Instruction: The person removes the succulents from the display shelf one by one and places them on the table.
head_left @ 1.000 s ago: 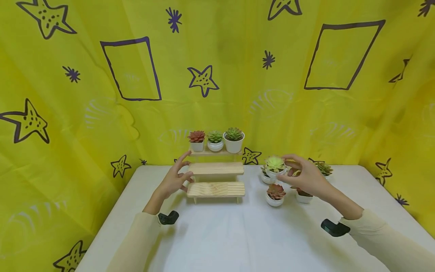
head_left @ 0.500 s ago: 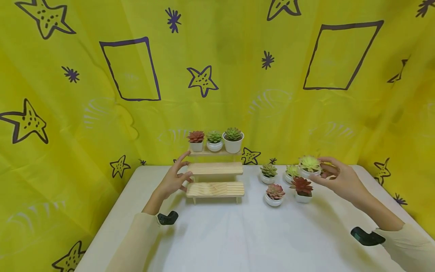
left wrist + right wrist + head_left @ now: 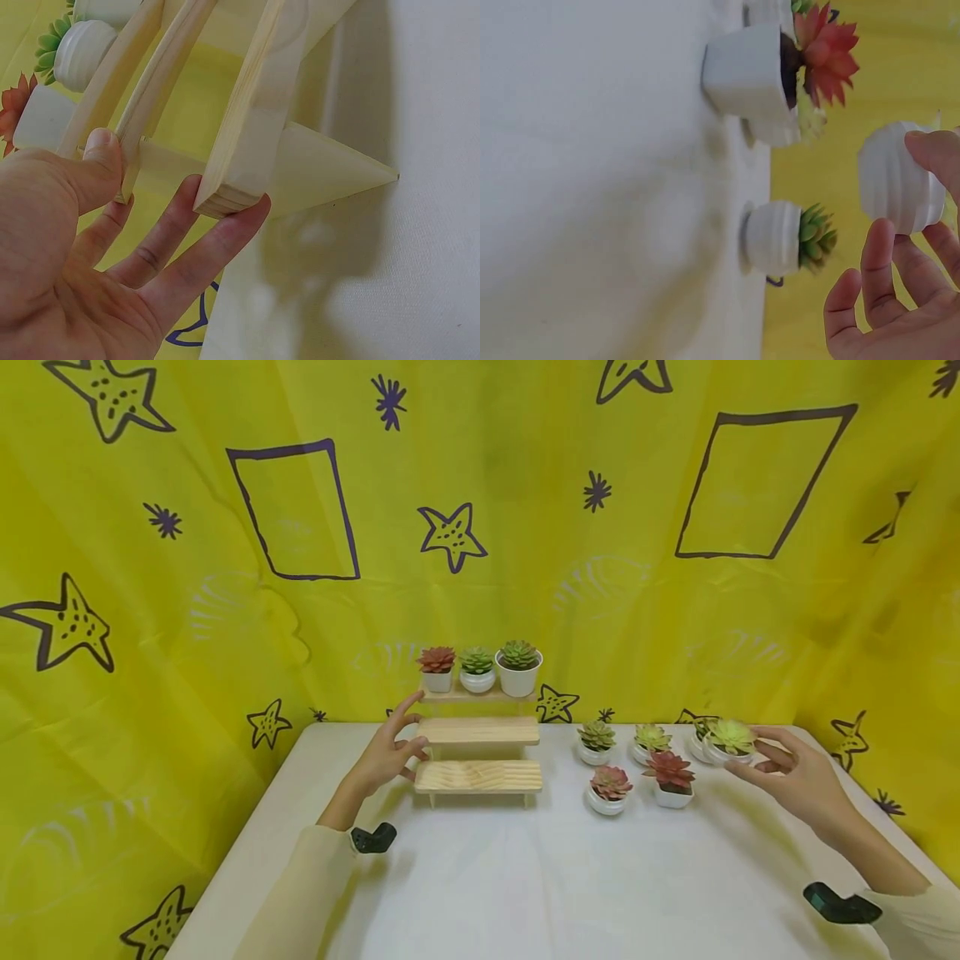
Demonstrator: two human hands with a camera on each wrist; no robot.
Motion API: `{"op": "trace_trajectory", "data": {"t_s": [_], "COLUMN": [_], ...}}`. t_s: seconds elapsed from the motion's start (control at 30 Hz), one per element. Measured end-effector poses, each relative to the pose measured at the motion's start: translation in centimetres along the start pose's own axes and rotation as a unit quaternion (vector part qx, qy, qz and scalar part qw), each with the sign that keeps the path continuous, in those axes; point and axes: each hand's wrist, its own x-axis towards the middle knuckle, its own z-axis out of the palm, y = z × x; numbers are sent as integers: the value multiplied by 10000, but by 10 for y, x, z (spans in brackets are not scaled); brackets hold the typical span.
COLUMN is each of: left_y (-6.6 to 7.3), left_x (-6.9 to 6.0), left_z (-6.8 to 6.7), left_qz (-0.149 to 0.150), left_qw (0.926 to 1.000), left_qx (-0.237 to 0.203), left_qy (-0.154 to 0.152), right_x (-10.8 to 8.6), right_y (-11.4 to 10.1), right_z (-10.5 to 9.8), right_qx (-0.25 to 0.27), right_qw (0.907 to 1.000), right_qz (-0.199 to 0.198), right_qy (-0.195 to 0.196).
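My right hand [image 3: 798, 781] pinches the white ribbed pot of a lime-green succulent [image 3: 731, 737] between thumb and fingers. In the right wrist view the held pot [image 3: 900, 178] is lifted off the table, tilted by the camera's turn. Behind it, a darker green potted succulent [image 3: 774, 237] is partly hidden in the head view. My left hand [image 3: 384, 760] touches the left ends of a three-tier wooden plant shelf [image 3: 478, 777]. Its spread, nearly straight fingers [image 3: 225, 232] meet the plank ends in the left wrist view, and the thumb lies against the middle plank.
On the shelf's top tier stand a red succulent [image 3: 437, 668], a small green one [image 3: 477, 670] and a larger green one [image 3: 519, 668]. Right of the shelf are olive [image 3: 597, 742], yellow-green [image 3: 651, 742], pink [image 3: 609, 789] and red [image 3: 671, 779] potted succulents. A yellow curtain [image 3: 517, 602] hangs behind.
My right hand has carried the lime-green succulent rightward, from over the olive one to beside the far-right green one. My left hand has stayed at the shelf.
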Motion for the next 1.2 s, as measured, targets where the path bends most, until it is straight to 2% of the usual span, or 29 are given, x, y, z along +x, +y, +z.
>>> {"op": "trace_trajectory", "data": {"t_s": [0.33,0.57,0.8,1.2], "left_y": [0,1,2,1], "left_x": [3,2,1,0], "left_z": [1,1,1,0], "left_qz": [67,70,39,22], "left_qw": [10000,10000,10000,10000], "left_qx": [-18,9,2,-7], "left_qy": [-34,-35,-42,-22], "right_x": [-4,-8,-9,-12], "right_y": [36,55,63,66], "right_z": [1,6,8,12], "right_qx": [65,253,-48,-409], "right_qw": [9988,9979,9967,9968], "right_qz": [491,596,801,658], "right_qy": [-20,7,-88,-198]}}
